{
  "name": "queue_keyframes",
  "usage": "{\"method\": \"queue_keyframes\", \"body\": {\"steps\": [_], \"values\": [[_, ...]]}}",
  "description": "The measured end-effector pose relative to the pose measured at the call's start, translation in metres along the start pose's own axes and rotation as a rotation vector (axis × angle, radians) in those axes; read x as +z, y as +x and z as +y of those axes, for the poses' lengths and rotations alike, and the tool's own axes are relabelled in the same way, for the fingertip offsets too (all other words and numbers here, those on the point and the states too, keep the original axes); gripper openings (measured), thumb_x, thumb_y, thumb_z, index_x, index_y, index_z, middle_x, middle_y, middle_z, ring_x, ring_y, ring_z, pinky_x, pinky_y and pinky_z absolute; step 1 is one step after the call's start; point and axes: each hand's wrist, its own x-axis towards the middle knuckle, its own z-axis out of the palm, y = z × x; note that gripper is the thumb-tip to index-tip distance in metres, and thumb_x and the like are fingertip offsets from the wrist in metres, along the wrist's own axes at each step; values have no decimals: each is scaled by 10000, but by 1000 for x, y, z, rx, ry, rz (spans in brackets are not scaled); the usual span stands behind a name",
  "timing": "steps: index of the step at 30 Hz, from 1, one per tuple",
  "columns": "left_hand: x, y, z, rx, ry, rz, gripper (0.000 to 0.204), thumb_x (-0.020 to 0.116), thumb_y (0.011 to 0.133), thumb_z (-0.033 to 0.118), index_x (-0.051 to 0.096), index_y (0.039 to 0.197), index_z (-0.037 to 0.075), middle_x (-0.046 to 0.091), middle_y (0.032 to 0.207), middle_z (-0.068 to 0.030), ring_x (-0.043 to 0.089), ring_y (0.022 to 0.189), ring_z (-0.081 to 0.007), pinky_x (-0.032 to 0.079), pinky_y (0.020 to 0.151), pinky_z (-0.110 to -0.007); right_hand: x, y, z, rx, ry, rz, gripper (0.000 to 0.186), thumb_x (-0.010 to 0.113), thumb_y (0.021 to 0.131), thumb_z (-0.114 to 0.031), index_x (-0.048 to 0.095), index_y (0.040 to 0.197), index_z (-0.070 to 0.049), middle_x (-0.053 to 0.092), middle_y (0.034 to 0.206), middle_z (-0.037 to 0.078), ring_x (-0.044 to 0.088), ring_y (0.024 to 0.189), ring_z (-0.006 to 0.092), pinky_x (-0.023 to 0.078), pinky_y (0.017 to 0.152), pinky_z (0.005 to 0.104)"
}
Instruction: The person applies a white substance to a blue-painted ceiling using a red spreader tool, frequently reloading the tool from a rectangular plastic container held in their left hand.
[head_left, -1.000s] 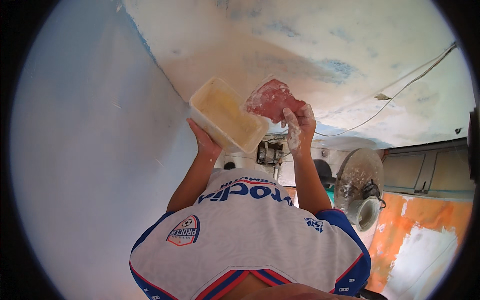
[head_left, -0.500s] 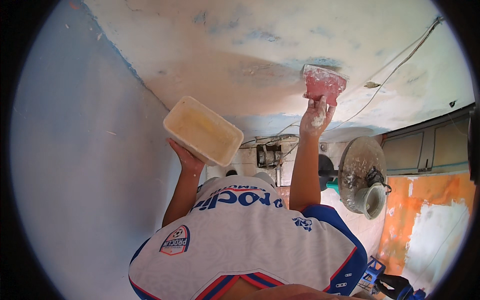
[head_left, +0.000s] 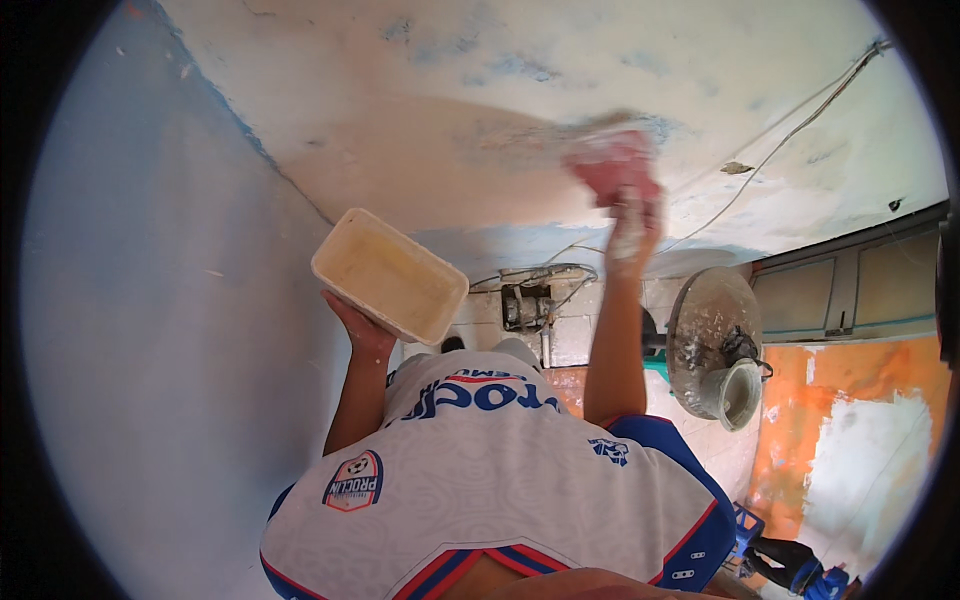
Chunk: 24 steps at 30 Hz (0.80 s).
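Note:
My left hand [head_left: 358, 326] grips a cream rectangular plastic tub [head_left: 388, 274] from its lower left side. Its open top faces up, and a thin yellowish film coats the inside. In my right hand [head_left: 636, 228], whose fingers carry whitish smears, is a red putty spreader [head_left: 614, 168] with a wide, white-caked edge. Motion blurs both hand and tool. The spreader is at the patchy cream-and-blue wall [head_left: 360, 90] in front of me; whether its edge touches the surface I cannot tell.
A blue wall [head_left: 170, 320] rises close on my left. Loose cables [head_left: 780, 160] run along the front wall. At right stand a round splattered table [head_left: 700, 310] with a pot [head_left: 738, 392] on it, and cabinets [head_left: 880, 285]. Another person [head_left: 800, 565] is at far lower right.
My right hand has swept the spreader left along the wall, and the spreader has tilted. The tub sits slightly lower and further left in the picture, still in my left hand.

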Motion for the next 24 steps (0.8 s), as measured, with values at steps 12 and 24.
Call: {"method": "queue_keyframes", "body": {"steps": [12,24], "values": [[5,0,0,-37,2,22,892,362,910,818,323,1560,208,374,1580,-46,390,1432,-289,355,1176,-478,-33,16,-12,-51,-234,141,216,670,964,-117,629,1139,3,685,1008,81,660,788,155,542,681,277],[-3,3,2,-20,-22,58,886,360,916,813,313,1565,212,354,1590,-50,379,1438,-296,355,1173,-491,-49,24,-17,-129,-393,255,187,646,988,-159,653,1098,-7,707,994,90,674,775,141,540,710,269]]}}
